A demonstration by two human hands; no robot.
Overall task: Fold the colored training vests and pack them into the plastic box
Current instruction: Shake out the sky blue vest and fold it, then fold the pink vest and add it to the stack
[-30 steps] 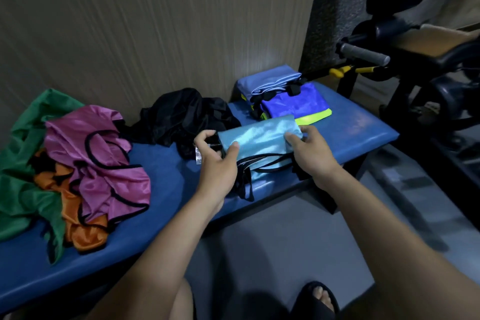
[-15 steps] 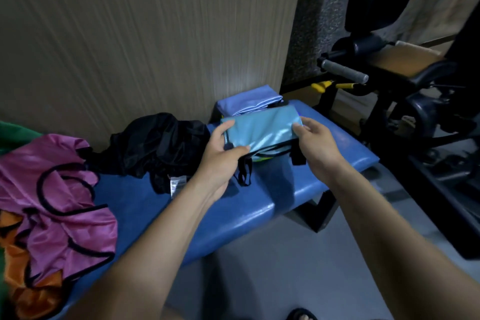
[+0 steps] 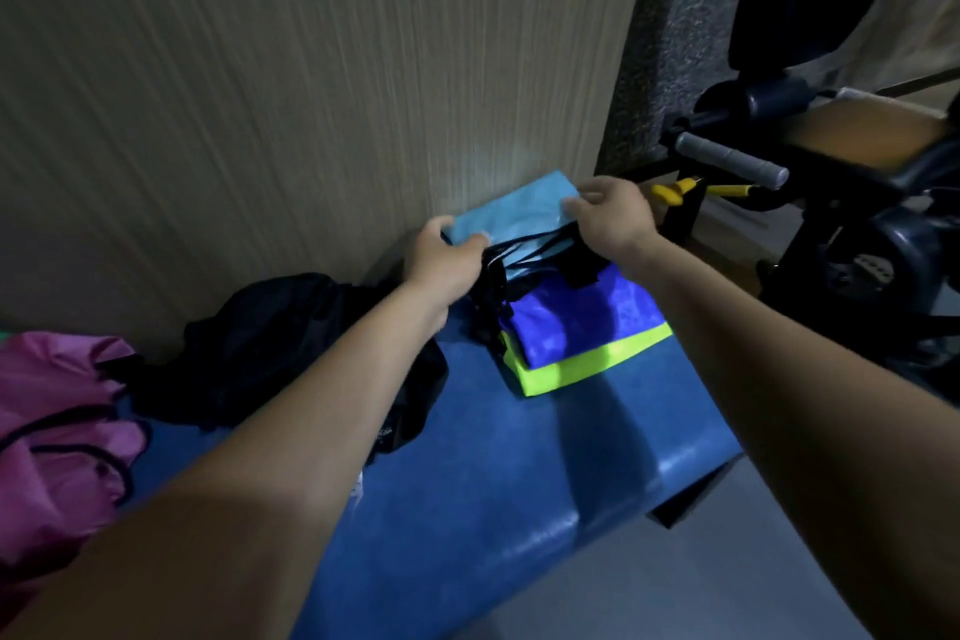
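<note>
Nearest, along the front edge of the blue padded bench (image 3: 519,473): bare vinyl, glossy at the rounded lip. At the left end of the bench: a crumpled pink vest (image 3: 57,431) with black piping, partly cut off by the frame. Just right of it, toward the bench's back edge: a loose heap of black fabric (image 3: 270,348), partly hidden under the left forearm. Near the right end, mid-depth: a folded royal blue vest (image 3: 576,317) lying on a neon yellow vest (image 3: 587,369), of which only the front and left edges show.

Farther back, by the rear edge against the wood-grain wall (image 3: 311,68): a folded light blue vest (image 3: 514,213), black trim dangling off its near side, held between both hands above the back of the folded stack; touching the stack or not, cannot tell. Left hand (image 3: 447,260) pinching the vest's left end, thumb on top, fingers beneath. Right hand (image 3: 613,218) gripping the right end, fingers curled over the top edge.

Beyond the bench's right end: dark exercise equipment (image 3: 857,234) with a grey grip handle (image 3: 727,161) and yellow-handled pliers (image 3: 680,190).
</note>
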